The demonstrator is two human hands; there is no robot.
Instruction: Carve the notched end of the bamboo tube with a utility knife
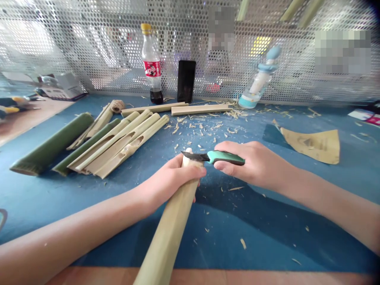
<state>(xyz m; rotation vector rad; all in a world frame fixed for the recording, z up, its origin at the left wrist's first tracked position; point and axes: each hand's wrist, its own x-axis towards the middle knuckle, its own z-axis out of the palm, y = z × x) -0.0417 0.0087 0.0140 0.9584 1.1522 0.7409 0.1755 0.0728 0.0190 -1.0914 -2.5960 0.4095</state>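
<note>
- A strip of reddish wooden table edge (237,276) runs along the near side, under a blue work mat (267,245) scattered with pale shavings (228,188).
- The bamboo pole (166,237), pale green and faceted from cutting, rises from the near edge toward the middle of the mat, its whittled, rounded tip pointing far.
- The left hand (175,182) reaches in from the left, clenched firmly around the pole just below the tip.
- The right hand (255,164) comes in from the right, fingers curled closed around the knife (225,157).
- The knife has a chunky green-and-black handle, and its short dark blade lies against the pole's pale tip.
- Left of the hands lies a bundle of split bamboo pieces (118,142) with notched, hollow channels, beside two whole green bamboo tubes (50,144).
- To the right, a creased sheet of tan sandpaper (314,144) lies on the mat.
- Farther on lie two flat bamboo strips (200,109) and a ball of twine (118,106).
- At the far edge stand a cola bottle (152,65) and a black rectangular block (186,81), with a tilted plastic bottle (258,79) leaning to their right.
- Far left, a cardboard box (62,87) sits near yellow-handled tools (12,105).
- A perforated metal screen (44,39) closes off the far side.
</note>
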